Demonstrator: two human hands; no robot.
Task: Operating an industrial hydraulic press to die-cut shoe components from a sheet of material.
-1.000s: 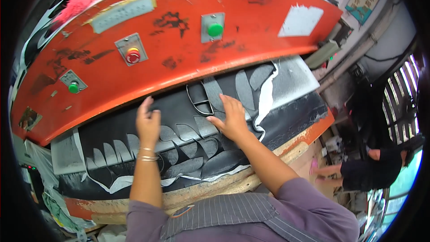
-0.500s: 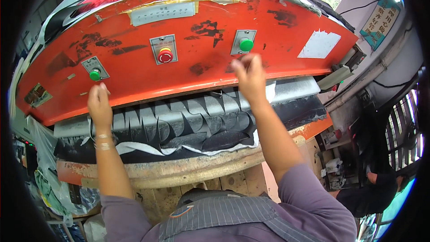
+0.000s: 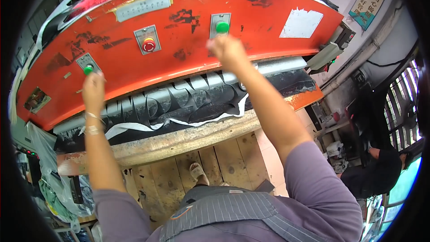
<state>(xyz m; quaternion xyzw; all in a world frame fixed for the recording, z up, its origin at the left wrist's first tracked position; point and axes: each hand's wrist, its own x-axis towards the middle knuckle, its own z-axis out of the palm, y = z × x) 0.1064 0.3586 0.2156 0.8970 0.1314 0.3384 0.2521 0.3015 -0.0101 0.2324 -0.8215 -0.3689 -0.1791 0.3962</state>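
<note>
My left hand [image 3: 93, 90] is raised in front of a large orange machine panel [image 3: 179, 58], its fingers curled in with nothing in them. Just above the fingertips sits a green push button [image 3: 88, 69] on a metal plate. Somewhat blurred, my right hand [image 3: 229, 53] is also curled and holds nothing that I can see. It is right below another green push button [image 3: 222, 27]; whether either hand touches its button I cannot tell. Under the panel lies black sheet material [image 3: 197, 98] with curved cut-outs and a ragged white edge [image 3: 179, 121], on a slab.
Between the green buttons is a red emergency stop button [image 3: 148, 45]. A worn bed edge [image 3: 179, 138] runs along the machine's front above wooden floor boards [image 3: 237, 161]. Plastic bags [image 3: 56, 183] hang at the left. Another person [image 3: 376, 172] is at the far right.
My head view has shifted, showing more floor and one foot. Both hands stay beside the green buttons, the fingers slightly closer to them. Less of the pale slab shows beneath the orange panel.
</note>
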